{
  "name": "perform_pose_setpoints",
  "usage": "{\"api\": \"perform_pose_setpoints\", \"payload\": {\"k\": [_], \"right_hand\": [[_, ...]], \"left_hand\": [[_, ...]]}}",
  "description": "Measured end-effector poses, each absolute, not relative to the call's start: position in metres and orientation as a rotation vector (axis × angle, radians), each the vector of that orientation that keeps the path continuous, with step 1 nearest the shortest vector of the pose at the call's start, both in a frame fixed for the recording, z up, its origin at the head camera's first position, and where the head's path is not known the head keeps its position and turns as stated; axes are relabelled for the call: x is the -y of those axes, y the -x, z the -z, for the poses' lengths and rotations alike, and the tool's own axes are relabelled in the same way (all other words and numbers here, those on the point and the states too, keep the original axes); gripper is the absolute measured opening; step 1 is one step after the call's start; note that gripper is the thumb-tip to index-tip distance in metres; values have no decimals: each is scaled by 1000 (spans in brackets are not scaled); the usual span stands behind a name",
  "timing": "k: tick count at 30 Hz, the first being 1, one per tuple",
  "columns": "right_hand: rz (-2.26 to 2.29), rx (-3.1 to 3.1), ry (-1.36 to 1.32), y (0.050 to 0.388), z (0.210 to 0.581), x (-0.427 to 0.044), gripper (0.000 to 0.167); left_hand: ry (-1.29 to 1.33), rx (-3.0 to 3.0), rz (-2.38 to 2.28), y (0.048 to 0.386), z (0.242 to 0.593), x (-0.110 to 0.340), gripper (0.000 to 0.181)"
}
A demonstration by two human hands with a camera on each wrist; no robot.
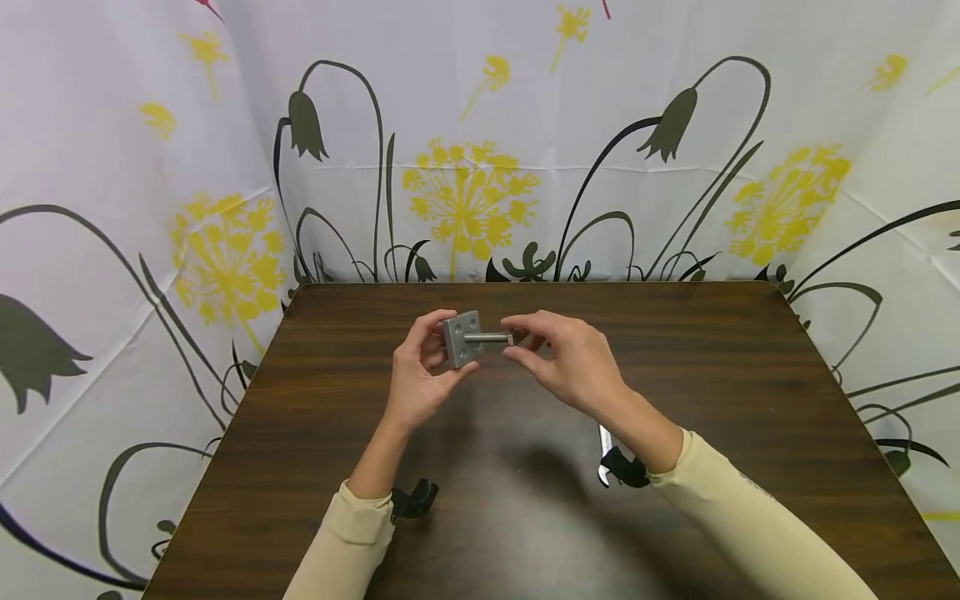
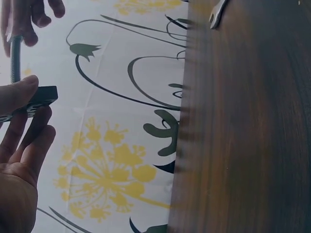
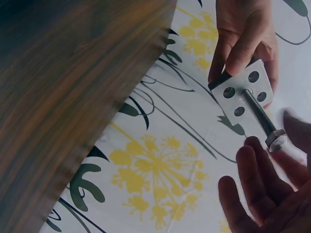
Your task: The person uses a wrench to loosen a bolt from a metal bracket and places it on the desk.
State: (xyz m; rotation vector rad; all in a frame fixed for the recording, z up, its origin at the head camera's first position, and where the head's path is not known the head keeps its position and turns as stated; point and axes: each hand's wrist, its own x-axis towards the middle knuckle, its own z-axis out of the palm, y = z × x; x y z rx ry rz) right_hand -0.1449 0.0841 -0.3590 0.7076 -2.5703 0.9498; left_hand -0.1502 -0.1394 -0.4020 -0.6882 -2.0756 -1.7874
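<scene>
My left hand [image 1: 423, 375] grips a grey square metal plate [image 1: 462, 340] by its edges, thumb on one side and fingers on the other. Several round holes show in the plate's face. From its middle sticks out a hex bolt [image 3: 260, 114], its head pointing toward my right hand [image 1: 566, 354]. The right thumb and fingers are spread loosely around the bolt head; in the right wrist view the thumb is blurred and looks slightly apart from it. Whether a fingertip touches the head is hard to tell. Both hands hold above the table.
On the dark wooden table [image 1: 337, 400] lies an open-end wrench [image 1: 604, 458], partly hidden by the right forearm. A black wrist mount [image 1: 415, 498] sits at the left wrist. Behind the table hangs a white curtain [image 1: 487, 100] printed with flowers.
</scene>
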Motion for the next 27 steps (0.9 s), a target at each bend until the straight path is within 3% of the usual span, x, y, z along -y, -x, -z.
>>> {"api": "perform_pose_setpoints", "payload": {"k": [8, 15, 27], "right_hand": [[-947, 2582, -721, 145, 359, -83, 21], [-964, 2530, -756, 145, 360, -84, 33], [-957, 2504, -771, 145, 360, -84, 29]], "left_hand": [[689, 2066, 1800, 150, 401, 140, 71], [731, 1998, 1836, 153, 403, 140, 72], [772, 2010, 1815, 154, 404, 140, 73]]}}
